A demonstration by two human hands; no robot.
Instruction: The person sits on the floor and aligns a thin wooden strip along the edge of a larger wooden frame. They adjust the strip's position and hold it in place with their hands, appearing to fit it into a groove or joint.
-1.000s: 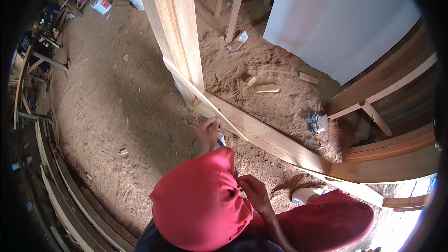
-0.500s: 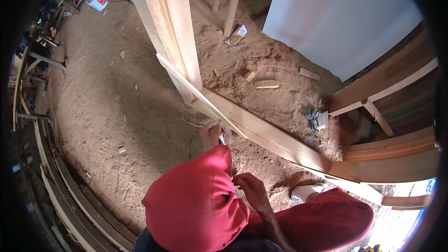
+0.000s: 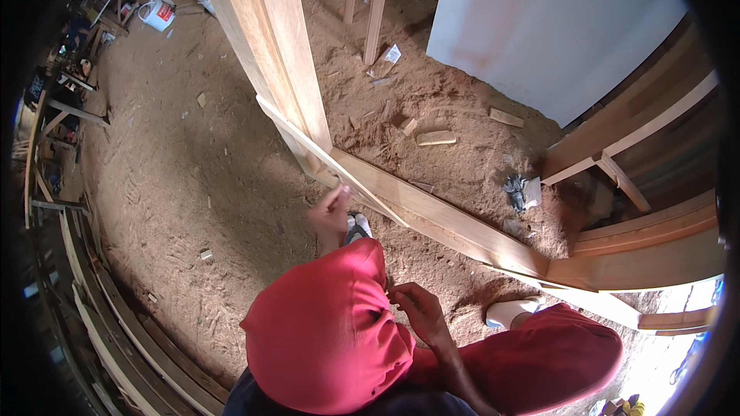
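My left hand [image 3: 331, 210] is just beyond my raised left knee, fingers bent and closed at the near side of a thin pale wooden strip [image 3: 324, 156]. Whether the fingertips touch the strip or pinch something small cannot be made out. That strip lies slantwise across the corner where an upright timber piece [image 3: 281, 38] meets a long low timber board [image 3: 439, 219]. Close to the red cloth over my left knee [image 3: 320, 323], my right hand [image 3: 420, 312] is closed in a pinch, and whatever is between its fingertips is too small to name.
A large pale panel [image 3: 532, 31] stands at the far right, beside more wooden framing [image 3: 640, 139]. Offcuts such as a small wood block [image 3: 437, 138] lie on the sandy ground. Long planks [image 3: 127, 331] are stacked at the left. A white bucket [image 3: 157, 15] stands far left.
My left hand has moved a little left and farther away along the strip, uncovering a foot behind it. My right hand has stayed almost in place. The view has shifted slightly.
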